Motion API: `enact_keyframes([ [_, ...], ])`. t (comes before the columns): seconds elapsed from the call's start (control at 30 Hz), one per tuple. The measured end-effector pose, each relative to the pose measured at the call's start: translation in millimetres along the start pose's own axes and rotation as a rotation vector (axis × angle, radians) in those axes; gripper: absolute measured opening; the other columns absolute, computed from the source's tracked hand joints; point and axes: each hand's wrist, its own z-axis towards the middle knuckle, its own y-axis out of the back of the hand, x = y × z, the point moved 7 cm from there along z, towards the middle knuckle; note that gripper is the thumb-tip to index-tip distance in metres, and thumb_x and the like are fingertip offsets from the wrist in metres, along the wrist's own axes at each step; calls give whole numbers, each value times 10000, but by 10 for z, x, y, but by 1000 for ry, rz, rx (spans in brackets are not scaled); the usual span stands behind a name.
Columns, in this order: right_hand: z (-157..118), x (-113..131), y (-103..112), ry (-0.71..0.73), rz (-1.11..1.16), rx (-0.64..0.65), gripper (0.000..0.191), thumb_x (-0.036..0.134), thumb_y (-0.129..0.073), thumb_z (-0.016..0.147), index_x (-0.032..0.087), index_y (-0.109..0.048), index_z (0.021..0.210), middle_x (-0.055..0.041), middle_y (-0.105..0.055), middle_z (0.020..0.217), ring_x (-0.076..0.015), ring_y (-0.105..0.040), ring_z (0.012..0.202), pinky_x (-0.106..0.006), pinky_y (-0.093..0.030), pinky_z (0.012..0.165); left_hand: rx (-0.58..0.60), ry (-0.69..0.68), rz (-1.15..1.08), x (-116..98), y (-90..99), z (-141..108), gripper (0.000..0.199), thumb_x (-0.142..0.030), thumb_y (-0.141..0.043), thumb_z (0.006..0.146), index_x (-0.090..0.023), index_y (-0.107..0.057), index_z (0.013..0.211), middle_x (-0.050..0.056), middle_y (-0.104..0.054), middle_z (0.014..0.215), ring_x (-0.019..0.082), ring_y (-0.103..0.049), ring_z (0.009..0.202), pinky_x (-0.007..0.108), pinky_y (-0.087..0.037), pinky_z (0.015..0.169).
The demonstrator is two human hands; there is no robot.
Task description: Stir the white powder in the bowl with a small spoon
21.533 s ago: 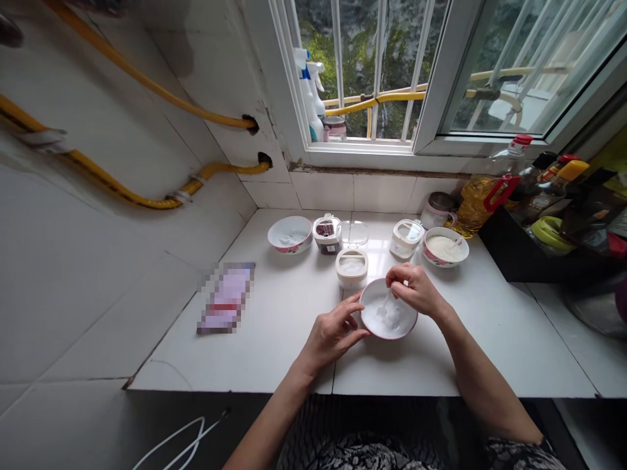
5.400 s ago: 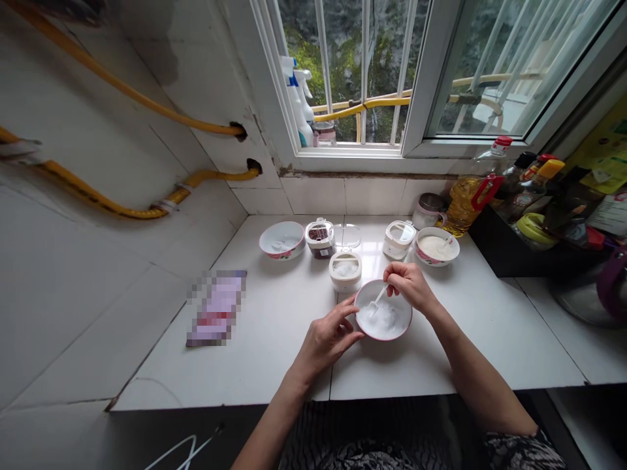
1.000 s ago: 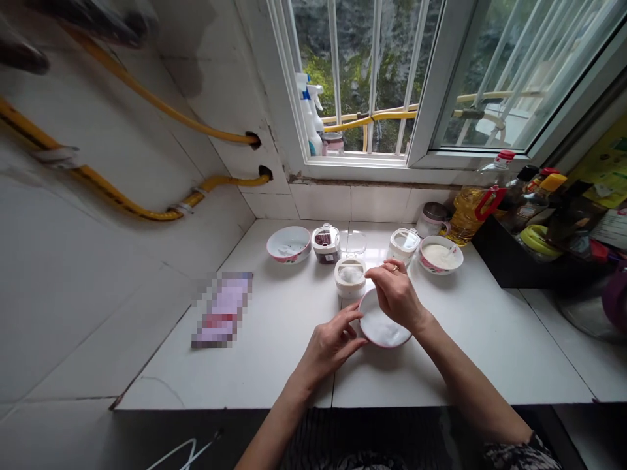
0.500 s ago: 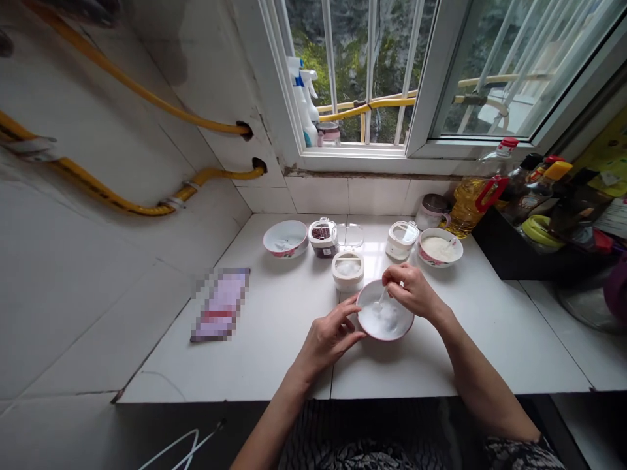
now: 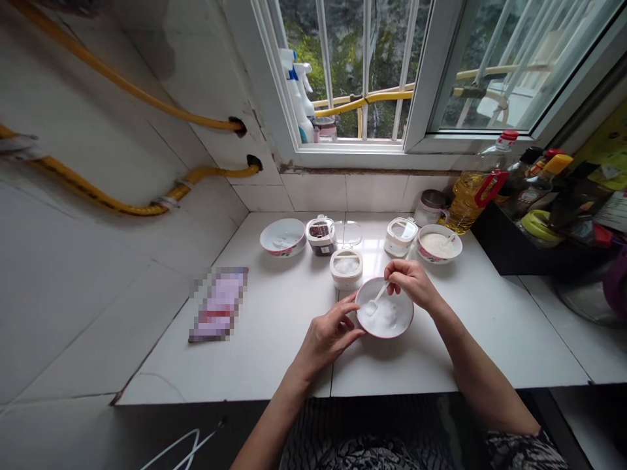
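Observation:
My left hand [image 5: 330,333] grips the left rim of a white bowl [image 5: 402,321] with a pink edge, thumb and fingers on its side. White powder or grains [image 5: 385,314] lie in the bottom of this bowl. Pinched in my right hand [image 5: 409,281] is a small white spoon [image 5: 376,303], its tip down in the bowl at the left of the white heap. Just behind the bowl stands a small jar of white grains [image 5: 347,267] with its clear lid [image 5: 347,232] tipped back.
A jar of dark red contents [image 5: 320,236] and a bowl with a spoon [image 5: 283,237] stand back left. Back right are a closed-looking jar [image 5: 400,237], a bowl of pale powder [image 5: 439,245], an oil bottle [image 5: 473,196] and a black box [image 5: 509,245]. A blurred packet [image 5: 220,303] lies left.
The spoon has shifted slightly left in the bowl and lies at a lower slant, with more of it showing. My left hand stays on the bowl. The view has moved slightly.

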Motion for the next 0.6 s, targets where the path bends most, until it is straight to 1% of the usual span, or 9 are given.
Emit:
enact_keyframes([
  [0.1,26,-50,29,-49,59,-25,95,237,-508,613,189,-590,622,12,-581,461,-114,-460,438,-235,-355,472,-7,-8,-3,0,4,0,265,-305,-637,946,-209,-565,1181,177,-591,1399,114,-710,644,248,-618,567],
  [0.17,31,-63,41,-48,22,-46,96,237,-501,611,191,-586,612,17,-567,453,-115,-464,438,-235,-353,473,-7,-13,0,3,3,-1,268,-300,-639,945,-210,-562,1185,176,-594,1396,114,-712,648,246,-619,572],
  [0.3,11,-10,36,25,-175,-63,123,219,-479,652,192,-593,614,21,-568,470,-119,-489,468,-236,-375,513,-4,-15,7,9,0,-6,267,-297,-639,945,-207,-562,1185,181,-593,1397,115,-714,653,252,-625,587],
  [0.43,-12,103,11,124,-343,-60,142,178,-456,673,197,-578,605,29,-559,465,-117,-482,472,-237,-364,532,4,6,6,17,-4,-7,265,-293,-637,945,-206,-565,1186,182,-588,1401,115,-712,660,263,-631,606],
  [0.53,-22,160,5,181,-411,-66,154,149,-451,682,197,-572,600,34,-549,456,-116,-471,468,-240,-361,542,8,9,2,15,-4,-6,267,-300,-637,947,-206,-562,1186,185,-594,1391,115,-709,661,261,-626,595],
  [0.6,-24,163,-12,195,-413,-51,162,132,-449,688,196,-577,611,36,-556,465,-118,-481,477,-237,-369,547,9,5,-3,13,-5,-5,267,-304,-637,948,-207,-559,1185,187,-593,1391,116,-707,660,260,-623,588],
])
